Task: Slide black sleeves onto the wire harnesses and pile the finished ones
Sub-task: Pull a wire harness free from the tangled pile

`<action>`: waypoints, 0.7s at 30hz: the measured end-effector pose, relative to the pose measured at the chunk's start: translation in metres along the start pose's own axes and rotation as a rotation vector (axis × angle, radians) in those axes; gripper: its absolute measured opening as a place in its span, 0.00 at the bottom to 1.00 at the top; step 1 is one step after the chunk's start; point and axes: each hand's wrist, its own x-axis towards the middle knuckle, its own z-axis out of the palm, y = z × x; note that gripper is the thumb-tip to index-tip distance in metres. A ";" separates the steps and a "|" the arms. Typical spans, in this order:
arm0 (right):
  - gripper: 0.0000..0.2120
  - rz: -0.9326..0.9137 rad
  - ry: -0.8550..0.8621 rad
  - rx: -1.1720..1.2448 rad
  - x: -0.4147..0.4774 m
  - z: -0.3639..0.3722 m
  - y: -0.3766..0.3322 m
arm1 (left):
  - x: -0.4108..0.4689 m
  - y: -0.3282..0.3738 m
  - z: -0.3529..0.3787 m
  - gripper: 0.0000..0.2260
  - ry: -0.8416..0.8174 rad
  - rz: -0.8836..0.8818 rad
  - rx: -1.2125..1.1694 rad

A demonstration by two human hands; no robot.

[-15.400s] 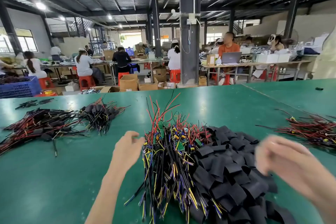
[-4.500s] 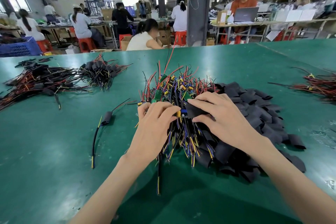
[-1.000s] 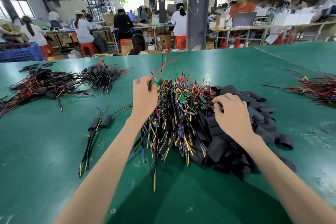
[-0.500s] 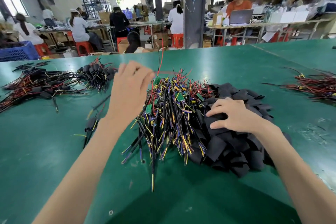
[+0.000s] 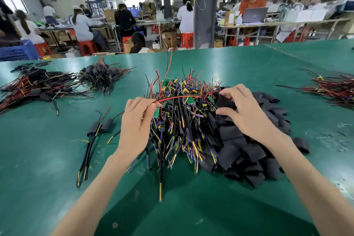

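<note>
The left hand (image 5: 137,122) has its fingers (image 5: 146,104) curled round one wire harness (image 5: 156,112) over the loose pile (image 5: 182,126) at the middle of the counter (image 5: 249,67). The harness's red lead lies crosswise, free end pointing at the right hand (image 5: 246,114). That hand, just beyond the lead's tip, pinches a black sleeve (image 5: 225,101) atop the sleeve heap (image 5: 249,151); which way its mouth faces I cannot tell.

Plain green bench (image 5: 249,67). Matte black flat sleeves (image 5: 249,155), unpatterned. Tangled wire harnesses (image 5: 182,120) in black, red, yellow, blue, with small green boards. Blue lattice plastic crate (image 5: 17,51).
</note>
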 end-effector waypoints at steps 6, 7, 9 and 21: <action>0.19 -0.076 -0.028 0.075 -0.003 0.014 -0.009 | -0.006 0.008 0.005 0.09 -0.049 -0.012 -0.097; 0.19 -0.080 -0.025 0.082 -0.003 0.014 -0.009 | -0.006 0.009 0.006 0.09 -0.056 -0.001 -0.098; 0.18 -0.079 -0.007 0.106 -0.003 0.014 -0.011 | -0.007 0.008 0.007 0.09 -0.067 0.021 -0.092; 0.17 -0.061 -0.025 0.237 -0.005 0.010 -0.017 | -0.008 -0.001 0.008 0.09 -0.048 -0.019 -0.021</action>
